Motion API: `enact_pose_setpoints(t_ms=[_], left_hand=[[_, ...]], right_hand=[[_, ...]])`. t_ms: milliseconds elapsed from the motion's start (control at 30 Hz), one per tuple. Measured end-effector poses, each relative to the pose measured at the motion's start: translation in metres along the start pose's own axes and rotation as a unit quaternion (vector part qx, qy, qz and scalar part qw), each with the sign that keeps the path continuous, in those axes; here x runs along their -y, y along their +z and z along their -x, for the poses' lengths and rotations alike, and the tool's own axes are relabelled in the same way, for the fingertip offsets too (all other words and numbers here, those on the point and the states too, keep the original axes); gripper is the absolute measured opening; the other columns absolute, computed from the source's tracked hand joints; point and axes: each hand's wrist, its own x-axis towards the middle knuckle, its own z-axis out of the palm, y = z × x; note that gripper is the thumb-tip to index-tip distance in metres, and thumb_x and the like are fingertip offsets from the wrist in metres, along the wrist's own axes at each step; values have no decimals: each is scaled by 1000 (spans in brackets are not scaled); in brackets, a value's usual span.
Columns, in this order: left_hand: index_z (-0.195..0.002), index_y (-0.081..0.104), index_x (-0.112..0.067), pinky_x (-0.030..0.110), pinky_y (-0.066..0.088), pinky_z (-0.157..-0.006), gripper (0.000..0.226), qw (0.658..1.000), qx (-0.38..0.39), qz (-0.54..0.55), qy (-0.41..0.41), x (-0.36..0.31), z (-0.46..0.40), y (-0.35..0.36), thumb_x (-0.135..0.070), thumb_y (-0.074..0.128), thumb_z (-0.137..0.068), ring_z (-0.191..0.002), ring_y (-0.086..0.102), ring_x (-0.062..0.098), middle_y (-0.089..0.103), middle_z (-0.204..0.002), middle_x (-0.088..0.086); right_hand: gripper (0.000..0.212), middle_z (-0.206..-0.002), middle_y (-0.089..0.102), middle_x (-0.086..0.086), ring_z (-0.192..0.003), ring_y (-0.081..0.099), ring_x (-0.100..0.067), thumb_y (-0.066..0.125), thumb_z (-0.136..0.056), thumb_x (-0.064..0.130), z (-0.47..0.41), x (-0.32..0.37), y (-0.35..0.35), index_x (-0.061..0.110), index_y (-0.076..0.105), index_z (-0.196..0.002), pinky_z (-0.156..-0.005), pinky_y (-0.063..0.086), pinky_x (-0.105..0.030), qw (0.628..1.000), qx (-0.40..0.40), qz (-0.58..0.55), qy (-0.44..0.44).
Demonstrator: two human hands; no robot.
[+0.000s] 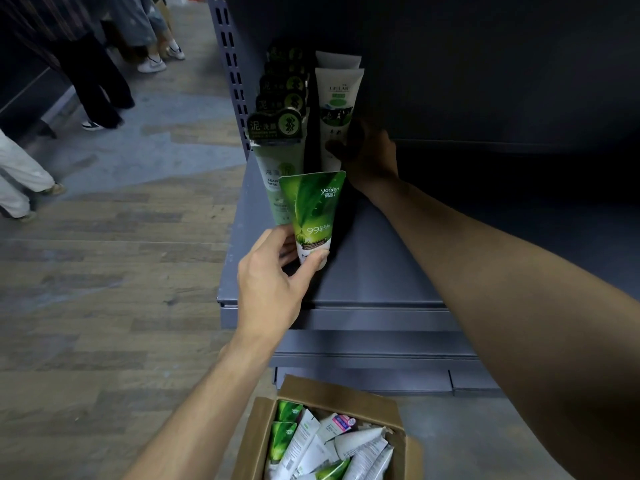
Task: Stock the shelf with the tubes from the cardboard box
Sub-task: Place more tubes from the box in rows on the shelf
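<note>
A: While the left hand [277, 271] holds the green tube [313, 216], where does the tube stand?

B: It is upright on the shelf [374, 271], cap down, near the front. It is just in front of a row of pale green tubes [277, 133] at the left end. The thumb and fingers pinch it low, by the cap. I think that is so it can be set down straight and not tip.

A: And the right hand [367, 154]?

B: It reaches deeper in, to a white tube [334, 112] in the next row. The fingers look curled on its lower part, but it is dark there, so I cannot tell if they grip it or only touch it. Maybe it steadies that tube so the row stays standing.

A: Why are the tubes in rows?

B: I guess like goes with like, one behind the other.

A: Is the job near done?

B: No. The box [346, 393] on the floor below has many tubes in it, green and white, lying in a heap.
</note>
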Motion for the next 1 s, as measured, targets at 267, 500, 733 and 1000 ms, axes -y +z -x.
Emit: enact_pose_setpoints(t_ms=[267, 500, 733, 1000], left_hand=[[-109, 68, -11, 17, 54, -86, 34, 1000, -4, -4, 4, 0, 1, 1, -28, 79, -81, -92, 66, 0, 68, -98, -6], [-110, 68, -11, 10, 50, -84, 34, 1000, 3, -2, -1, 1, 0, 0, -25, 79, -81, -90, 66, -1, 68, -98, -5], [-110, 68, -12, 20, 55, -85, 34, 1000, 10, -1, -10, -2, 2, -1, -27, 78, -82, -91, 67, 2, 68, -99, -5], [-105, 65, -17, 31, 57, -82, 35, 995, 94, -42, -3, -21, 3, 7, -43, 72, -83, -91, 69, 10, 71, -98, -5]], right_hand=[[49, -122, 66, -3, -113, 60, -21, 74, -83, 30, 2, 5, 0, 16, 57, -127, -87, 49, -28, 1000, 12, -9, 19], [75, -134, 58, -4, -124, 54, -22, 81, -75, 40, 15, 3, -10, 12, 45, -134, -95, 45, -26, 997, 4, -21, 78], [40, -117, 67, 1, -109, 63, -15, 69, -87, 28, 85, 6, -46, 18, 57, -123, -95, 50, -32, 997, 63, -36, 30], [51, -115, 66, 0, -107, 65, -11, 80, -77, 6, 162, 10, -77, 16, 57, -121, -88, 55, -22, 962, 162, -219, 34]])
